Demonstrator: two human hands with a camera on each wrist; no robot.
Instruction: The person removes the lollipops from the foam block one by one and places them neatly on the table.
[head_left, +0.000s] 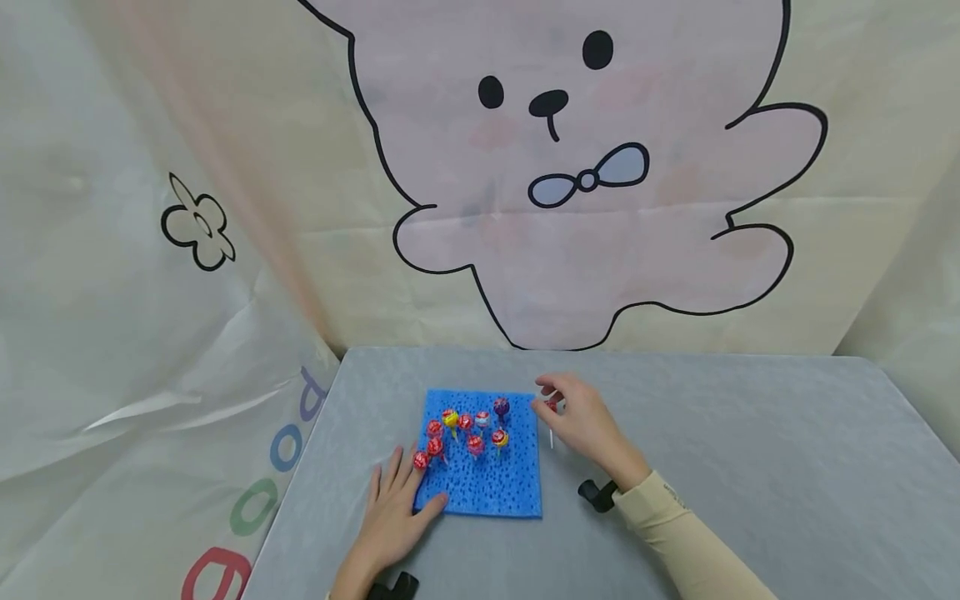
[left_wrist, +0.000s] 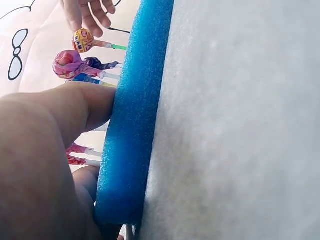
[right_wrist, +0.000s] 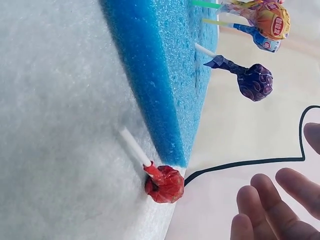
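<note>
A blue foam block (head_left: 487,492) lies on the table with several wrapped lollipops standing in it by their sticks. Among these are a purple lollipop (right_wrist: 255,82), an orange-yellow lollipop (left_wrist: 82,40) and a pink lollipop (left_wrist: 67,64). My left hand (head_left: 393,512) rests at the block's left edge, fingers spread, with the thumb over the near left corner. Past the block's right edge is my right hand (head_left: 581,417), beside a red lollipop (right_wrist: 165,185) with a white stick. In the right wrist view its loosely bent fingers are apart from that lollipop.
The grey table (head_left: 750,433) extends right of the block. A pale printed cloth (head_left: 675,250) with a cartoon figure hangs behind it. Black straps with small devices (head_left: 597,496) sit on the wrists.
</note>
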